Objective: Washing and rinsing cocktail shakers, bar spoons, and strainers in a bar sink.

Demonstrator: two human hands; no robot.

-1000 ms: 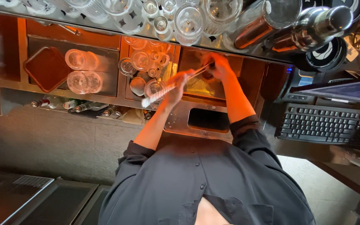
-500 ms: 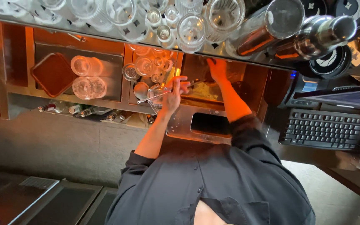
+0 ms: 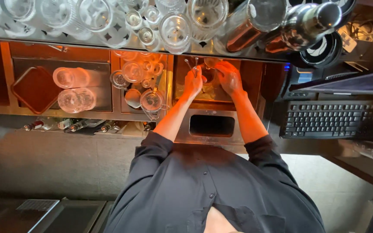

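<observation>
My left hand (image 3: pixel 193 84) and my right hand (image 3: pixel 229 77) are both down in an orange-lit well (image 3: pixel 186 92) of the bar counter, close together. The left hand is curled around a thin metal tool (image 3: pixel 189 64) whose stems stick out past the fingers. The fingers of my right hand reach onto a small round vessel (image 3: pixel 211 63) at the far side of the well. Whether they grip it is hidden. My black sleeves are pushed up to the elbows.
Glasses (image 3: pixel 175 26) and metal shakers (image 3: pixel 255 23) crowd the shelf above. To the left stand upturned glasses (image 3: pixel 71 77), a brown tray (image 3: pixel 35 88), strainers (image 3: pixel 152 100) and bottles (image 3: pixel 65 125). A dark slot (image 3: pixel 211 125) lies near me. A keyboard (image 3: pixel 329 119) sits to the right.
My left hand, which held a long pale object a second ago and then hovered by the strainers, has moved right into the well beside my right hand.
</observation>
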